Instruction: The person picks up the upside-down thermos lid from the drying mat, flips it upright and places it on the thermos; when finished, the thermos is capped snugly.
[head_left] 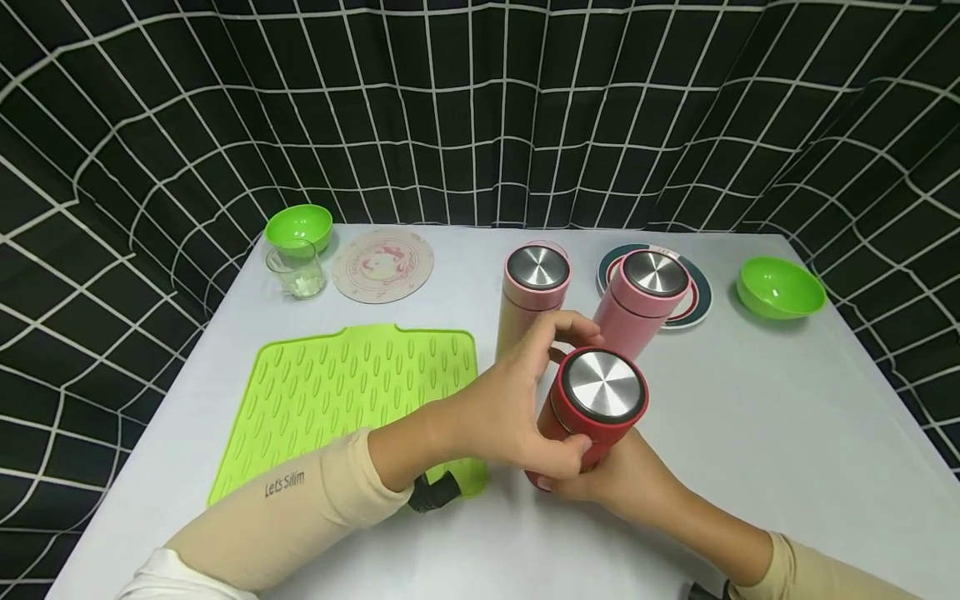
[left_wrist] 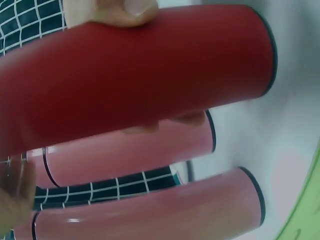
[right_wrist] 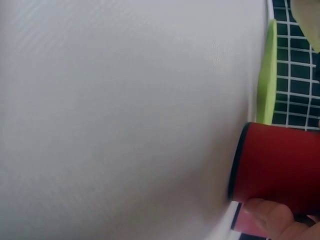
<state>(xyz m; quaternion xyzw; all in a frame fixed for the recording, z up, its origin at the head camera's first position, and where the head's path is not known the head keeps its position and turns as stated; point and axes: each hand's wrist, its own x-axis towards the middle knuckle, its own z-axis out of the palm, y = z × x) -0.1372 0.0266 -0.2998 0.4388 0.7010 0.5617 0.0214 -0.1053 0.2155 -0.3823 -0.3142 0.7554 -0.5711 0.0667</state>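
A red thermos [head_left: 557,418] with a steel-topped lid [head_left: 604,385] stands tilted in front of me, between both hands. My right hand [head_left: 637,477] grips its body low down; the right wrist view catches the thumb [right_wrist: 272,214] near the dark base rim. Around the upper part curls my left hand [head_left: 513,408], thumb against the near side and fingers behind the lid. In the left wrist view its blurred fingers [left_wrist: 17,192] show at the lid end. Just behind are two pink thermoses, one left [head_left: 536,296] and one right [head_left: 637,312], both upright.
A light green ridged mat [head_left: 360,375] lies left, partly under my left forearm. Farther back are a green bowl [head_left: 298,223], a glass cup [head_left: 303,279] and a round patterned mat [head_left: 383,265]. A dark-rimmed plate [head_left: 701,300] and another green bowl [head_left: 780,287] sit at the right.
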